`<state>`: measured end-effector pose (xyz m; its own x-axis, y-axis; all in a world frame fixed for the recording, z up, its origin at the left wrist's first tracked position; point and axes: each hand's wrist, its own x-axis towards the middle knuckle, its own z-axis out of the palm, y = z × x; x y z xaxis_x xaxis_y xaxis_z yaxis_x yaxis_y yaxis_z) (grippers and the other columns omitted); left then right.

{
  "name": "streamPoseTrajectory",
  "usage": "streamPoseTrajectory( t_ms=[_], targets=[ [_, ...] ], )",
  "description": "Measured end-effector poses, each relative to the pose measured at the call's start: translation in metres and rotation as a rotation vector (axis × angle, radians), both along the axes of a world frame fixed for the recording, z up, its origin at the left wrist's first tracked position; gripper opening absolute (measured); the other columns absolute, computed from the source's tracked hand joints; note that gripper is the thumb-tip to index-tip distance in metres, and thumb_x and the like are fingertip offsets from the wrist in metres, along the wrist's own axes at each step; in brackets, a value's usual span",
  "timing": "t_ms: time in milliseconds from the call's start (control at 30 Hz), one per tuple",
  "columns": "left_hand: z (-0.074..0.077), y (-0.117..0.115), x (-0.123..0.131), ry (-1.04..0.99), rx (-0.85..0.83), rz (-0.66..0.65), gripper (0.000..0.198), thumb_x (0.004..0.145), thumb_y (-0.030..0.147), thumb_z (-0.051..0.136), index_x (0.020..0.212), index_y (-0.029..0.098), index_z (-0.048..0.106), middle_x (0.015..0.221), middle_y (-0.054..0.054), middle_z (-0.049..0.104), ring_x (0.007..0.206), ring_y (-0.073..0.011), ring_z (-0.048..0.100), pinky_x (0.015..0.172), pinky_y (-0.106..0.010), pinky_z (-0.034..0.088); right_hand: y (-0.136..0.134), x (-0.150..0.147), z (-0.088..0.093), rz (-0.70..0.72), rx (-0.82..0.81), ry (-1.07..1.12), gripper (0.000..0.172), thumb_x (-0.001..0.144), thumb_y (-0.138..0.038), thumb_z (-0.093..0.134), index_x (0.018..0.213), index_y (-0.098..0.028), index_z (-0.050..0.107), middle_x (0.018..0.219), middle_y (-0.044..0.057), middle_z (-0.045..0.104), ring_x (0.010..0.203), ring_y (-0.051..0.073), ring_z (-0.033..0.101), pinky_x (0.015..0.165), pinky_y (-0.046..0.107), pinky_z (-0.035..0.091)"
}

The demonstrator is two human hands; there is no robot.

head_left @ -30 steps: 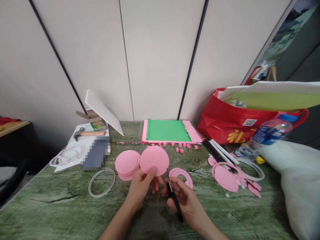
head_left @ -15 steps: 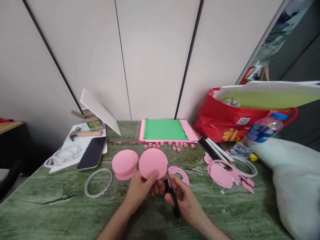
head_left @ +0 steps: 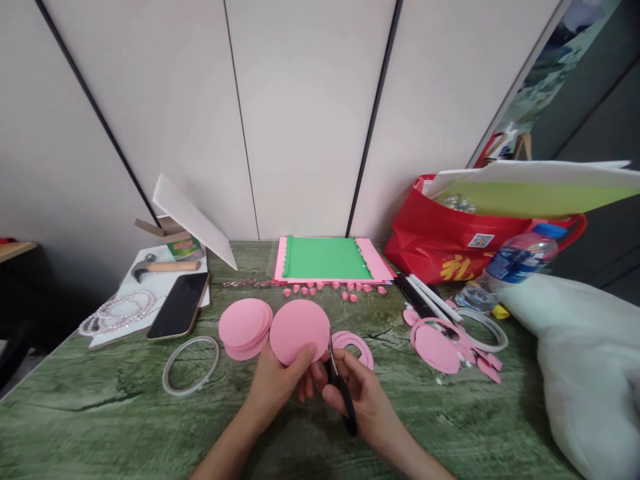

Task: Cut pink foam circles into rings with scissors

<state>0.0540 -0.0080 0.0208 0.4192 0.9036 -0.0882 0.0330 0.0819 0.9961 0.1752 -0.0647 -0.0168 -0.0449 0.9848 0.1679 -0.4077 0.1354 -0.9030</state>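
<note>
A round pink paper disc [head_left: 299,331] is pinched in my left hand [head_left: 283,377], thumb on its face and fingers behind. My right hand [head_left: 363,397] grips a pair of black-handled scissors [head_left: 345,400], whose blades point up along the disc's right edge. Whether the blades touch the paper I cannot tell. Left of the disc lies a stack of pink paper circles [head_left: 243,323]. Pink paper rings [head_left: 364,350] lie on the table just behind my right hand.
At left are a tape roll [head_left: 167,380], a phone [head_left: 179,305], a hammer [head_left: 170,266] and bead strings [head_left: 113,317]. Green and pink sheets [head_left: 325,259] lie at the back, small pink rolls [head_left: 353,298] before them. Pink scraps [head_left: 440,353], a red bag [head_left: 425,243] and a bottle [head_left: 523,257] stand right.
The whole view has shifted slightly, so the table things appear a little further left. Both hands keep their hold on the disc and the scissors, with almost no change in pose.
</note>
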Motion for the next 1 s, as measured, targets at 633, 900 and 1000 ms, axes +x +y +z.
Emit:
streamPoseTrajectory(
  t_ms=[633,900,1000],
  targets=[
    [-0.003,-0.004,0.001,-0.013,-0.051,-0.019,0.035,0.073,0.037,0.057,0.052,0.010,0.059,0.041,-0.003,0.055,0.028,-0.0082,0.045,0.029,-0.018,0.034,-0.002,-0.002,-0.008,-0.065,-0.007,-0.007,0.023,0.074,-0.026,0.069,0.087,-0.020,0.051,0.072,-0.002,0.053,0.060,0.012,0.053,0.061,0.027,0.044],
    [-0.003,-0.003,0.002,0.001,-0.031,-0.027,0.034,0.073,0.036,0.057,0.050,0.011,0.058,0.041,-0.003,0.055,0.029,-0.0074,0.044,0.030,-0.017,0.034,-0.001,-0.006,0.002,-0.027,0.066,0.099,0.021,0.072,-0.027,0.070,0.083,-0.021,0.053,0.069,-0.003,0.051,0.060,0.013,0.055,0.057,0.028,0.046],
    [-0.003,-0.004,0.002,0.000,-0.040,-0.045,0.035,0.074,0.036,0.057,0.050,0.011,0.059,0.041,-0.003,0.055,0.030,-0.0075,0.045,0.030,-0.017,0.034,-0.001,-0.006,0.002,-0.038,0.052,0.115,0.024,0.070,-0.030,0.072,0.080,-0.020,0.053,0.068,-0.003,0.051,0.059,0.014,0.055,0.056,0.028,0.046]
  ],
)
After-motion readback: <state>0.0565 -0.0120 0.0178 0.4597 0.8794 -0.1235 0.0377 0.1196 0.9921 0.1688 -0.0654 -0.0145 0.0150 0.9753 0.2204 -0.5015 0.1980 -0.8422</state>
